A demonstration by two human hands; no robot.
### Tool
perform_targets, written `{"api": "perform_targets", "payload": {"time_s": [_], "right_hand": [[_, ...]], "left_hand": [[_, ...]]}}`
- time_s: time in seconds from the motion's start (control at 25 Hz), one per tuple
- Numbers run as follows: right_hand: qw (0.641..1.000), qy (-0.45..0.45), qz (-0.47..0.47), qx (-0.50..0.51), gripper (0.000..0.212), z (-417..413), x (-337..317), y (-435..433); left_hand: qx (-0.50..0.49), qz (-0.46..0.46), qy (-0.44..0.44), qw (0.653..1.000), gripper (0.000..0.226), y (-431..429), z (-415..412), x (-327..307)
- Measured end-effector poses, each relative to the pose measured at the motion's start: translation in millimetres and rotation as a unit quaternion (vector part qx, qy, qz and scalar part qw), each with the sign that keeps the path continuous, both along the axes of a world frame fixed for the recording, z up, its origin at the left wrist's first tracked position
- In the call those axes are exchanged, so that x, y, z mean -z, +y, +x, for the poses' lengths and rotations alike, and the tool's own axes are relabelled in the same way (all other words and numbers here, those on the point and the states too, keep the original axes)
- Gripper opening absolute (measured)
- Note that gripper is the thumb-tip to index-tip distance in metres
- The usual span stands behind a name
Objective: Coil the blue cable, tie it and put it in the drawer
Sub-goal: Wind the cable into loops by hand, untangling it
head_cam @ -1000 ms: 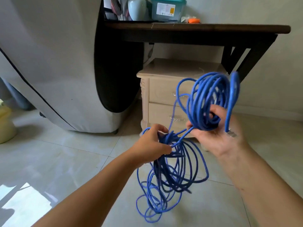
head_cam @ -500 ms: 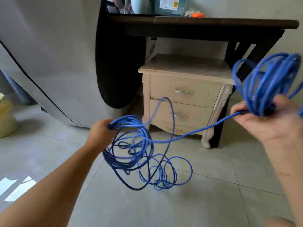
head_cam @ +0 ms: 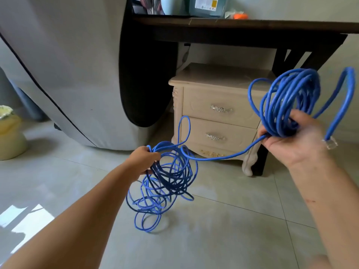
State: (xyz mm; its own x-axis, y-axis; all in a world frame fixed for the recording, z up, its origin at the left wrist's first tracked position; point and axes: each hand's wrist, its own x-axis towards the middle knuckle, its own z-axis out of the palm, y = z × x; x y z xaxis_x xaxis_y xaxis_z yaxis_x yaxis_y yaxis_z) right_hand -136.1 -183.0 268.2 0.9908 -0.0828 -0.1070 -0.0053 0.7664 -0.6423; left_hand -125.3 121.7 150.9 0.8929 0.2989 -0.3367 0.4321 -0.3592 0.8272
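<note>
The right hand (head_cam: pixel 295 140) has its grip wrapped around a wound bundle of the cable (head_cam: pixel 287 105), its clear plug (head_cam: pixel 330 143) dangling beside the wrist. The left hand (head_cam: pixel 143 159) clutches the loose tangle, which hangs above the floor (head_cam: pixel 233 230). A strand links both. Behind stands the cabinet (head_cam: pixel 213 90); both drawers are shut.

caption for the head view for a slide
Right hand holds coiled blue cable; left hand grips the loose tangle before closed drawers.
</note>
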Motion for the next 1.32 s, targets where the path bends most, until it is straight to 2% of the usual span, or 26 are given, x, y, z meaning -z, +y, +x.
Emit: {"api": "perform_targets", "payload": {"time_s": [0.08, 0.12, 0.16, 0.24, 0.32, 0.36, 0.4, 0.48, 0.56, 0.6, 0.64, 0.72, 0.8, 0.88, 0.92, 0.96, 1.0, 1.04, 1.12, 1.2, 1.32], "right_hand": [[0.999, 0.022, -0.036, 0.007, 0.030, 2.6, 5.4, 4.0], [0.997, 0.040, -0.064, 0.002, 0.036, 4.9, 11.0, 9.0], [0.993, 0.058, -0.102, -0.009, 0.041, 5.8, 16.7, 17.0], [0.967, 0.076, -0.241, -0.031, 0.037, 6.4, 28.6, 37.1], [0.905, 0.044, -0.418, -0.059, 0.025, 4.4, 42.1, 54.7], [0.865, 0.016, -0.495, -0.075, 0.020, 1.5, 46.9, 61.3], [0.825, -0.014, -0.557, -0.093, 0.017, -2.1, 48.7, 66.5], [0.770, -0.066, -0.623, -0.120, 0.010, -6.8, 48.0, 72.5], [0.748, -0.089, -0.646, -0.127, 0.004, -9.1, 43.8, 73.8], [0.738, -0.096, -0.656, -0.127, 0.005, -10.1, 42.4, 73.0], [0.730, -0.104, -0.664, -0.126, 0.005, -11.5, 40.8, 72.3], [0.744, -0.115, -0.645, -0.131, 0.005, -13.3, 40.0, 71.3], [0.804, -0.114, -0.561, -0.160, 0.015, -12.1, 37.5, 66.4], [0.858, -0.092, -0.447, -0.237, 0.026, -10.7, 32.5, 59.2], [0.860, -0.070, -0.421, -0.279, 0.038, -9.6, 31.7, 55.5], [0.848, -0.043, -0.427, -0.312, 0.058, -9.2, 31.3, 52.9], [0.830, -0.020, -0.450, -0.330, 0.073, -7.8, 34.4, 51.2], [0.817, -0.005, -0.474, -0.328, 0.079, -6.9, 37.0, 51.4], [0.820, 0.009, -0.495, -0.286, 0.067, -2.8, 41.7, 52.3], [0.851, 0.003, -0.473, -0.231, 0.043, 2.5, 41.7, 47.8], [0.882, -0.023, -0.430, -0.193, 0.025, 9.0, 35.7, 39.7]], "left_hand": [[0.040, 0.164, -0.014, 0.986, 0.031, -3.8, -0.8, -6.3], [0.046, 0.177, -0.047, 0.982, 0.037, -10.0, -3.6, -13.7], [0.049, 0.134, -0.087, 0.986, 0.038, -17.1, -6.8, -22.9], [0.069, -0.056, -0.140, 0.986, 0.037, -33.7, -16.1, -47.9], [0.117, -0.213, -0.145, 0.959, 0.056, -48.6, -26.7, -68.1], [0.156, -0.230, -0.153, 0.949, 0.064, -53.1, -29.8, -73.4], [0.198, -0.208, -0.165, 0.944, 0.067, -57.1, -32.1, -77.8], [0.274, -0.073, -0.183, 0.941, 0.071, -61.5, -34.5, -76.2], [0.300, 0.061, -0.210, 0.929, 0.066, -62.3, -31.6, -70.6], [0.298, 0.082, -0.219, 0.926, 0.052, -61.4, -30.7, -68.5], [0.295, 0.066, -0.219, 0.928, 0.039, -60.7, -30.5, -66.8], [0.298, -0.008, -0.203, 0.933, 0.031, -61.5, -33.5, -66.8], [0.292, -0.067, -0.210, 0.931, 0.031, -64.0, -36.2, -68.3], [0.244, -0.103, -0.235, 0.935, 0.025, -65.5, -37.4, -68.7], [0.211, -0.117, -0.245, 0.939, 0.023, -65.5, -37.0, -68.4], [0.183, -0.124, -0.251, 0.942, 0.023, -65.0, -36.1, -68.1], [0.164, -0.129, -0.254, 0.944, 0.022, -64.4, -35.2, -68.0], [0.153, -0.132, -0.256, 0.945, 0.023, -64.1, -35.1, -68.2], [0.144, -0.108, -0.260, 0.949, 0.024, -61.6, -33.6, -68.3], [0.153, -0.051, -0.258, 0.953, 0.025, -56.1, -32.3, -69.2], [0.180, 0.033, -0.247, 0.952, 0.022, -50.3, -30.7, -73.5]]}}
